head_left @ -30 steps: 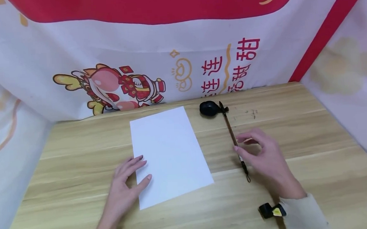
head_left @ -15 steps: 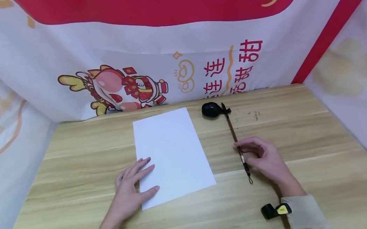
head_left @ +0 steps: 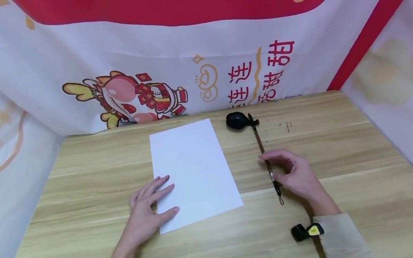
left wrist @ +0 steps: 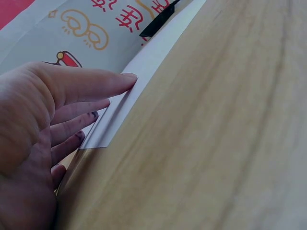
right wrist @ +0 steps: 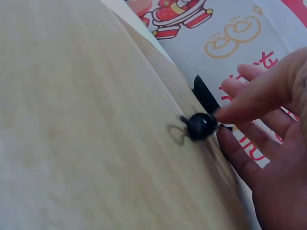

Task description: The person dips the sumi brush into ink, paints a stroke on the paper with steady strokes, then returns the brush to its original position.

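A blank white sheet of paper (head_left: 194, 161) lies on the wooden table. My left hand (head_left: 144, 215) rests on its lower left edge with fingers spread; dark smudges mark some fingertips (left wrist: 94, 115). A brown-handled writing brush (head_left: 258, 139) lies to the right of the paper, its dark tip at the far end on the stub of a small black rounded object (head_left: 236, 121). My right hand (head_left: 298, 176) pinches the brush low on its handle, index finger across it and thumb on the right side. In the right wrist view, the brush's black end cap (right wrist: 201, 126) and hanging loop point toward the camera.
A printed white and red cloth (head_left: 144, 46) hangs behind the table (head_left: 335, 144), and pale cloths stand at both sides. Small dark ink marks (head_left: 287, 126) show on the wood right of the brush. A black wrist camera (head_left: 299, 232) sits by the right sleeve.
My right thumb has shifted from the brush's left side to its right, lower on the handle. My left hand has slid slightly right onto the paper. Brush and paper stay about in place.
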### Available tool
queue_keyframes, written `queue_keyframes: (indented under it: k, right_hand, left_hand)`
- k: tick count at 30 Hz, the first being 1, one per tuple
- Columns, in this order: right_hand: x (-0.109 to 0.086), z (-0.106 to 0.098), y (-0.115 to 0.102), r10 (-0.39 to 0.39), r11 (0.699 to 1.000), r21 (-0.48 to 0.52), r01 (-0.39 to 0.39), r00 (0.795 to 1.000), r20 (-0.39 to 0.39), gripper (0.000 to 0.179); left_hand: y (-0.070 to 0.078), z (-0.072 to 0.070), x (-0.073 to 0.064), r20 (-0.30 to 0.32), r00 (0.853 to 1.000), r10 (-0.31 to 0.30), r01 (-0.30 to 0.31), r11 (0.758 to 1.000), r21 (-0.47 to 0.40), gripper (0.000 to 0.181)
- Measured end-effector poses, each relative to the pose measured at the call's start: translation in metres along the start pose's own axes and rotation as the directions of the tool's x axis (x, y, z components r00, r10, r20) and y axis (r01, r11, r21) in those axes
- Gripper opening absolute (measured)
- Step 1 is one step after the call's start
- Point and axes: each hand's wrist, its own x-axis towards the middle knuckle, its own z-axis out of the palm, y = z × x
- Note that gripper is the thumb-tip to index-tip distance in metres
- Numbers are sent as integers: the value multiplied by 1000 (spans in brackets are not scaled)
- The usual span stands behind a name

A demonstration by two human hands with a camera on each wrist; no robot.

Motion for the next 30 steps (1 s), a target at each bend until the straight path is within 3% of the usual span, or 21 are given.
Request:
queue_keyframes:
  k: [5, 20, 30]
  right_hand:
    - [3, -1, 1, 19, 996, 83, -20, 1000, 16, 65]
    - [4, 6, -4, 30, 996, -88, -26, 998, 50, 64]
    - [9, 8, -7, -68, 992, -106, 74, 996, 62, 62]
  left_hand:
    - [0, 0, 0, 12, 1000, -24, 25, 1000, -20, 61]
    - [3, -1, 1, 25, 998, -53, 53, 999, -3, 60]
    - [3, 1, 3, 0, 999, -43, 43, 999, -19, 51]
